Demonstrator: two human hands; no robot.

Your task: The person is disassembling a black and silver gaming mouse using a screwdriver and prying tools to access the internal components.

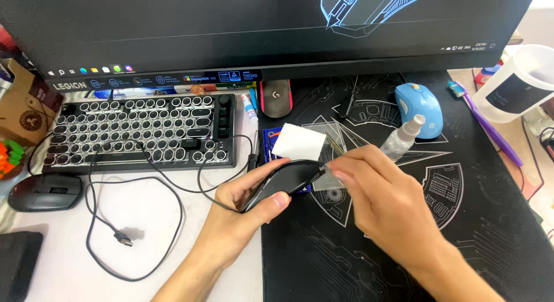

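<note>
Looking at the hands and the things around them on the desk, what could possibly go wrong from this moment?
1. The left hand holds the black mouse in the air by a side grip; a push from the right hand could make it slip and fall.
2. The small spray bottle stands upright just beyond the right hand; the hand might knock it over.
3. The loose cable beside the left forearm could snag.

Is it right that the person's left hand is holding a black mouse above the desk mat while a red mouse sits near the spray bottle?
Not quite. The head view shows the left hand holding the black mouse, but the mouse by the spray bottle is blue, not red.
</note>
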